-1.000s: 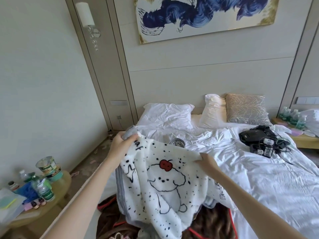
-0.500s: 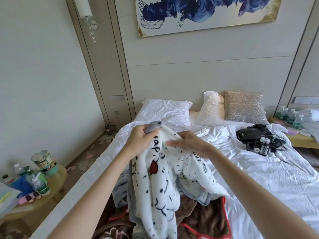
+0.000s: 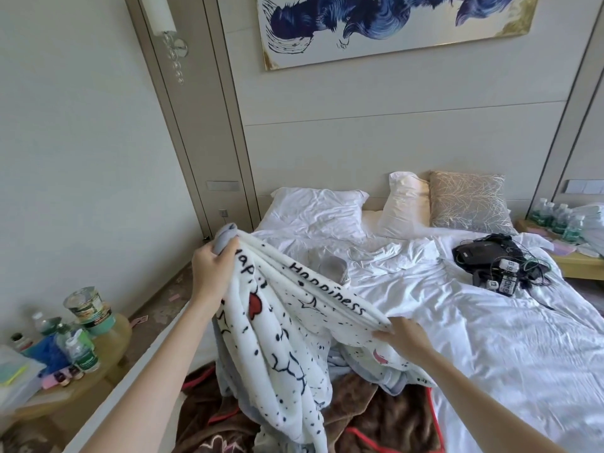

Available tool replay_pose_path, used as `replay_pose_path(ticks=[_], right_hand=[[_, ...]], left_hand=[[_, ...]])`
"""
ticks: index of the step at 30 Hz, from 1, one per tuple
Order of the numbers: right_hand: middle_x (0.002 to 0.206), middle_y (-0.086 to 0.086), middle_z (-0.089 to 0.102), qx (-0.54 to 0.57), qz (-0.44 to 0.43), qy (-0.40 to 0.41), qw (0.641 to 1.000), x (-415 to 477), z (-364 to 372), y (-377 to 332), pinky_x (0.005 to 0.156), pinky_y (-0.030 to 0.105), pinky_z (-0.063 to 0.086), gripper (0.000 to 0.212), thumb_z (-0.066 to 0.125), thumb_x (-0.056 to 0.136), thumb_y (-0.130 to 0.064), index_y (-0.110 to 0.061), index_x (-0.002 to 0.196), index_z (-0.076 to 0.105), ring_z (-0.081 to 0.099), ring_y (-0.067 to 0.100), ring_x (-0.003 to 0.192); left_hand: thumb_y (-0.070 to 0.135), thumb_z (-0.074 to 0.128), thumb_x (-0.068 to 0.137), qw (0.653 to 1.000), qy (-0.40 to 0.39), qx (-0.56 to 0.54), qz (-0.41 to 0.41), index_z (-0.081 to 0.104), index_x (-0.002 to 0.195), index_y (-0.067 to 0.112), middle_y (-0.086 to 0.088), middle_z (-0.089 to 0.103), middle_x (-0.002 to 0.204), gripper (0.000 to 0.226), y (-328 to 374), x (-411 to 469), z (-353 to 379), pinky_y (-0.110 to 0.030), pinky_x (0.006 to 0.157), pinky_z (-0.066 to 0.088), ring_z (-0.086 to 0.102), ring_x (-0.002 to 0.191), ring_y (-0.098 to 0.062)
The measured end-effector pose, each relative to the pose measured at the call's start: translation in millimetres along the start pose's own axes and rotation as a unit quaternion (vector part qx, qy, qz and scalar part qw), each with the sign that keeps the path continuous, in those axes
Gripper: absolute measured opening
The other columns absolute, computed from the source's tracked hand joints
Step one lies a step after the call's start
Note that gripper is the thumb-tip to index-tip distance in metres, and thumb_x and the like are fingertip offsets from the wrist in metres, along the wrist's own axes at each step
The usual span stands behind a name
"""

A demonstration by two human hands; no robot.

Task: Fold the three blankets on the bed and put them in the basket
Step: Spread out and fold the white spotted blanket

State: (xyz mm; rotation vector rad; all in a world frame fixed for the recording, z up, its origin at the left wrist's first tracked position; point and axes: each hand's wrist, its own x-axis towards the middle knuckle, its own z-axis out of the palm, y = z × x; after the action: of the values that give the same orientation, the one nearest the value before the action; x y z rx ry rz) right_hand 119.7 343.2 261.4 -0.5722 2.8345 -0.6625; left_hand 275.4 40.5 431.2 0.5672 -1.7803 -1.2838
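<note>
Blanket (image 3: pixel 294 325) in L hand (image 3: pixel 211 273), R hand (image 3: pixel 407 336)

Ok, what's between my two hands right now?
In the head view, a bunched edge of the white spotted blanket, lettered Happiness, runs from the left hand to the right hand.

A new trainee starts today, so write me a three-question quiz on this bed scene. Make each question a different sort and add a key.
1. True or false: the left hand grips a bunched corner of the white spotted blanket.
2. Pick one: the brown blanket lies A) on top of the white spotted blanket, B) beneath it, on the bed, C) well apart from it.
3. Fill in: the word printed along the edge running toward the right hand is ____.
Key: 1 true; 2 B; 3 Happiness.
</note>
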Motion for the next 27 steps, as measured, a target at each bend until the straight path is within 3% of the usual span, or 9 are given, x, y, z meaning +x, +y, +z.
replay_pose_path(ticks=[3,5,7,10,13,16,21,24,27], right_hand=[[0.079,0.002,0.067,0.149,0.018,0.084,0.985,4,-11,-6,0.053,0.028,0.041,0.023,0.051,0.096,-0.017,-0.016,0.112,0.067,0.061,0.021,0.064],[0.081,0.005,0.068,0.265,0.001,0.119,0.957,6,-43,-26,0.058,0.030,0.046,0.026,0.050,0.095,-0.009,-0.011,0.116,0.065,0.064,0.027,0.070],[0.086,0.002,0.068,0.363,-0.051,0.134,0.921,3,-86,-53,0.064,0.029,0.051,0.024,0.048,0.095,-0.006,-0.013,0.108,0.067,0.065,0.024,0.082],[0.076,-0.007,0.066,0.415,-0.151,0.144,0.885,-14,-149,-95,0.058,0.015,0.046,0.023,0.046,0.094,-0.006,-0.015,0.088,0.067,0.061,0.004,0.070],[0.081,0.007,0.063,0.467,-0.204,0.146,0.848,-34,-197,-132,0.065,0.029,0.052,0.021,0.048,0.091,-0.015,-0.004,0.085,0.065,0.062,0.015,0.074],[0.072,0.001,0.070,0.499,-0.255,0.138,0.817,-57,-229,-156,0.064,0.033,0.057,0.025,0.050,0.085,-0.021,-0.017,0.073,0.071,0.069,0.015,0.071],[0.067,0.000,0.066,0.479,-0.214,0.092,0.846,-57,-213,-161,0.063,0.030,0.055,0.024,0.051,0.087,-0.017,-0.012,0.071,0.069,0.066,0.012,0.066],[0.075,0.004,0.071,0.427,-0.181,0.058,0.884,-49,-166,-150,0.069,0.032,0.056,0.019,0.053,0.088,-0.013,-0.009,0.080,0.070,0.067,0.013,0.073],[0.077,0.027,0.063,0.384,-0.148,0.029,0.911,-45,-119,-140,0.062,0.035,0.047,0.018,0.053,0.086,-0.006,0.009,0.084,0.064,0.058,0.022,0.068]], left_hand=[[0.034,0.062,0.093,0.999,0.002,0.034,-0.020,0.069,0.087,0.025,0.018,0.064,0.068,0.013,-11,-4,2,-0.018,0.057,0.044,0.062,0.070,-0.003],[0.038,0.059,0.094,0.999,-0.002,0.042,-0.023,0.064,0.075,0.021,0.008,0.058,0.062,0.026,-9,-2,6,-0.025,0.055,0.040,0.054,0.064,-0.011],[0.042,0.058,0.094,0.999,-0.011,0.042,-0.023,0.061,0.073,0.022,0.001,0.060,0.069,0.028,1,1,12,-0.030,0.063,0.042,0.054,0.068,-0.015],[0.042,0.058,0.094,1.000,-0.015,0.014,0.001,0.061,0.078,0.036,0.014,0.064,0.081,0.017,24,5,22,-0.030,0.075,0.047,0.060,0.080,-0.005],[0.044,0.059,0.092,0.999,0.016,-0.016,0.029,0.058,0.072,0.030,0.010,0.058,0.073,0.025,47,11,30,-0.028,0.066,0.043,0.054,0.068,-0.008],[0.048,0.058,0.089,0.996,0.064,-0.051,0.036,0.055,0.067,0.030,0.006,0.056,0.068,0.029,66,15,33,-0.027,0.060,0.042,0.052,0.063,-0.009],[0.042,0.060,0.092,1.000,0.019,-0.023,0.011,0.057,0.071,0.030,0.009,0.057,0.069,0.024,56,0,39,-0.024,0.059,0.043,0.054,0.063,-0.003],[0.037,0.063,0.093,0.997,-0.075,-0.011,0.000,0.062,0.086,0.035,0.015,0.060,0.074,0.007,33,-28,47,-0.006,0.052,0.041,0.056,0.059,0.008],[0.037,0.068,0.090,0.976,-0.217,-0.008,-0.006,0.066,0.082,0.040,0.020,0.060,0.065,0.009,13,-54,53,-0.005,0.057,0.040,0.055,0.062,0.007]])
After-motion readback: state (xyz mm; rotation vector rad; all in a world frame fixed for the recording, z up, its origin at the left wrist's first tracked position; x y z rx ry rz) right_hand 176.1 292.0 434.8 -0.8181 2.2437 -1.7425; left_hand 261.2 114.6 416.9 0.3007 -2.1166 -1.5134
